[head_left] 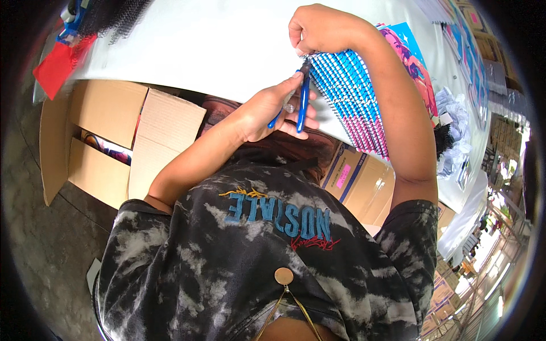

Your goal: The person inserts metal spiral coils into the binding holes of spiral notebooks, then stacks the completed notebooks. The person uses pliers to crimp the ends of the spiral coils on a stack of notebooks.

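Note:
My left hand (267, 108) grips blue-handled pliers (303, 102), whose jaws meet the near end of a wire spiral binding (347, 91). The binding runs along the edge of a stack of blue and pink printed booklets (412, 62) lying on a white table (216, 40). My right hand (321, 28) rests on the top end of the binding, fingers curled down and pinching it right beside the plier jaws. My right forearm lies across the booklets and hides part of the cover.
An open cardboard box (108, 142) stands on the floor under the table at left. More cardboard boxes (355, 176) sit under the table at right. A red and blue object (62, 51) lies at the table's left end. Crumpled white scraps (455, 113) lie at right.

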The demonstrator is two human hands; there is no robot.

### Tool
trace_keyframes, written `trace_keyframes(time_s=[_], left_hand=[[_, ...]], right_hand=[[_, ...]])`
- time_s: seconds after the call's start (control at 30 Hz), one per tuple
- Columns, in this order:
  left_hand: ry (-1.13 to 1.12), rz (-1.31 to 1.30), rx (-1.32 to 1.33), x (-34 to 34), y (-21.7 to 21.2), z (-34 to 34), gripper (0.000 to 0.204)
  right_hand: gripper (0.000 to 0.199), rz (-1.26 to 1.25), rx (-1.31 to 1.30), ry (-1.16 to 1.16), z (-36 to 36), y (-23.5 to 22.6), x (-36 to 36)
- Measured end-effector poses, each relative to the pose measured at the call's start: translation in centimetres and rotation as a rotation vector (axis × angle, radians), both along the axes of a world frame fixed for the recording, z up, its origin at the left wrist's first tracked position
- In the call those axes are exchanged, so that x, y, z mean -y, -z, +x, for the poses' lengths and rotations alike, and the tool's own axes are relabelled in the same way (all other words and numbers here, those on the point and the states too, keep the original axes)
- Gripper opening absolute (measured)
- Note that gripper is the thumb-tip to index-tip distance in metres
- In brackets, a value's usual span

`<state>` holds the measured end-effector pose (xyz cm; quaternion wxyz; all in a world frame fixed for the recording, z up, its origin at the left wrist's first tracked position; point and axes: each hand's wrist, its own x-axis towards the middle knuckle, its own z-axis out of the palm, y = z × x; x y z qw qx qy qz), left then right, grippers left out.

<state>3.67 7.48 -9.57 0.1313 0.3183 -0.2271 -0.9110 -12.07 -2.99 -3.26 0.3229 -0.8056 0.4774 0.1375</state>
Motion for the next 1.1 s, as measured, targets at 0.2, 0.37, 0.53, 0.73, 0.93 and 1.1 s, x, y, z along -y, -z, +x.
trace_keyframes(time_s=[0.2, 0.37, 0.53, 0.73, 0.93, 1.1], left_hand=[[0.069, -0.045, 0.016, -0.4, 0.1, 0.8, 0.053], [0.079, -0.109, -0.067, 0.5, 0.1, 0.3, 0.058], [0.051, -0.044, -0.020, 0.6, 0.3, 0.5, 0.054], [0.089, -0.101, -0.001, 0.0, -1.5, 0.3, 0.058], [0.097, -0.139, 0.018, 0.8, -0.8, 0.1, 0.057], [0.096, -0.185, 0.076, -0.1, -2.8, 0.3, 0.057]], right_hand=[[0.015, 0.088, 0.004, 0.080, 0.3, -0.6, 0.1], [0.017, 0.057, 0.040, 0.043, 0.1, -0.8, 0.0], [0.018, 0.044, 0.057, 0.089, -0.1, -0.1, 0.1], [0.017, 0.089, 0.057, 0.134, 0.0, -0.5, 0.1], [0.017, 0.076, 0.062, 0.146, -0.2, -0.8, 0.1], [0.020, 0.074, 0.087, 0.123, -0.6, -1.6, -0.1]])
